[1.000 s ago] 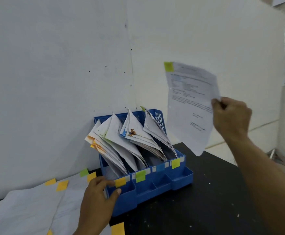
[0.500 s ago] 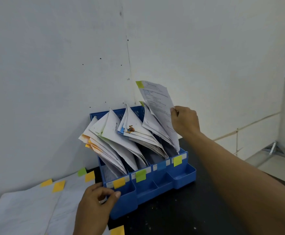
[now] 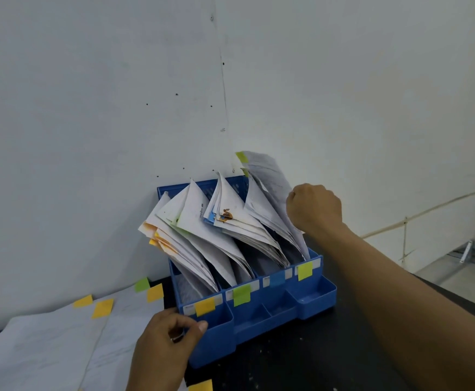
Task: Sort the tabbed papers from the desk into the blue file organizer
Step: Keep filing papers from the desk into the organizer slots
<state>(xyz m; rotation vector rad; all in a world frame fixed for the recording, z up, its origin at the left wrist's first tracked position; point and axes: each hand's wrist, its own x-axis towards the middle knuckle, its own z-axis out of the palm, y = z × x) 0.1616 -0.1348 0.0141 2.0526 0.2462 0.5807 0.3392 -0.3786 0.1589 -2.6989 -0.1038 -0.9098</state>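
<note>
The blue file organizer (image 3: 267,314) stands on the black desk against the wall, with several slots full of leaning papers. Its front carries yellow, green, blue and lime labels. My right hand (image 3: 314,208) grips a white paper with a lime-green tab (image 3: 267,170). The sheet sits in the rightmost slot, behind the lime label (image 3: 305,270). My left hand (image 3: 164,345) holds the organizer's front left corner, thumb by the yellow label (image 3: 205,306). More tabbed papers (image 3: 61,342) lie flat on the desk to the left.
A white wall (image 3: 117,108) rises right behind the organizer. The black desk top (image 3: 301,365) stretches out in front and to the right. A loose yellow tab (image 3: 201,386) shows at the bottom edge. Floor and a metal frame (image 3: 468,251) lie far right.
My right hand has carried the lime-tabbed paper from high on the right down into the rightmost slot. The left hand has stayed at the organizer's front left corner.
</note>
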